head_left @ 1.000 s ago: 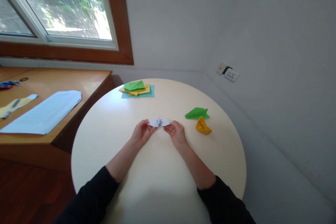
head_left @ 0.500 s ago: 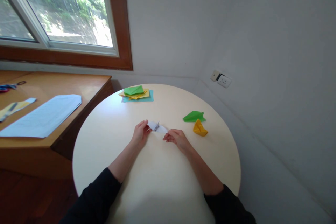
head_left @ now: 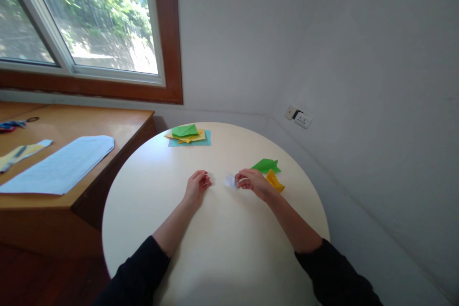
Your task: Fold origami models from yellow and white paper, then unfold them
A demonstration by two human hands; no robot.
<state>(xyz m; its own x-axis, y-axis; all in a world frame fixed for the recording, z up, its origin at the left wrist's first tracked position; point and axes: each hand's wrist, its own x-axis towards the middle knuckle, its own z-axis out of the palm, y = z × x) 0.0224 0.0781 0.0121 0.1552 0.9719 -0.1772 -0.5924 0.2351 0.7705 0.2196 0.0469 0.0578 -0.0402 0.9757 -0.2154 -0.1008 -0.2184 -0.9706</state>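
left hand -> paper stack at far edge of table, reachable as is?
Probably yes. The left hand is empty, and only bare table lies between it and the paper stack; nothing blocks the path.

A: Obstructions near the right hand [head_left: 255,183]?
B: Green paper model [head_left: 266,166] at one o'clock, yellow one [head_left: 275,181] at three, both just beside it.
A: Open surface?
B: Round table [head_left: 222,244] bare toward six; paper stack [head_left: 188,135] at eleven.
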